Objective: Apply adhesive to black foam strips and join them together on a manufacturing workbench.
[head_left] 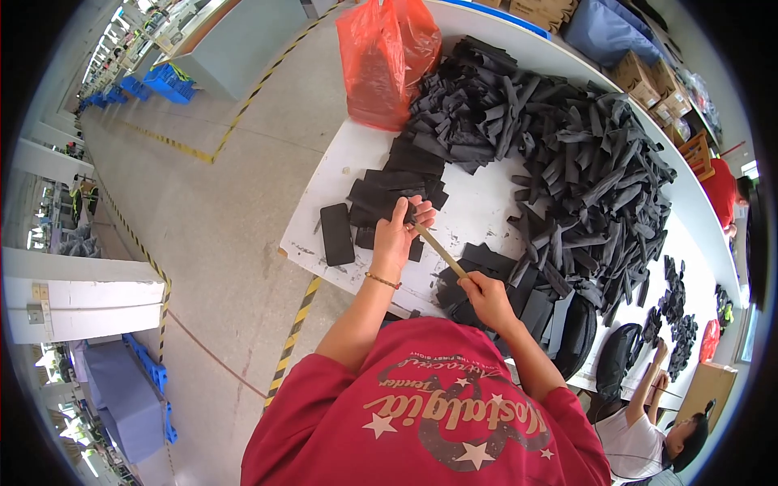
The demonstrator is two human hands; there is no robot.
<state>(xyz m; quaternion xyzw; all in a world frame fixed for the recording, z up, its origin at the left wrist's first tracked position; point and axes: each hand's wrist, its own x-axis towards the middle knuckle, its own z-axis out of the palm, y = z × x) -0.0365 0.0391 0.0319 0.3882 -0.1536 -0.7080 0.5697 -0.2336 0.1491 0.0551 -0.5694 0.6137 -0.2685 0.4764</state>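
My left hand is palm up over the table's near left part, thumb and fingers closed around a small black piece. A slim tan stick slants between my hands, its far tip meeting that piece. Its near end is gripped in my right hand, fingers wrapped round it. Flat black fabric strips lie in an overlapping stack just beyond my left hand. More flat black pieces lie beside my right hand. Left of the stack rests a black phone.
A large heap of black strips covers the right of the white table. A red plastic bag stands at the far left corner. Black pouches lie along the near right edge. Another person works farther right.
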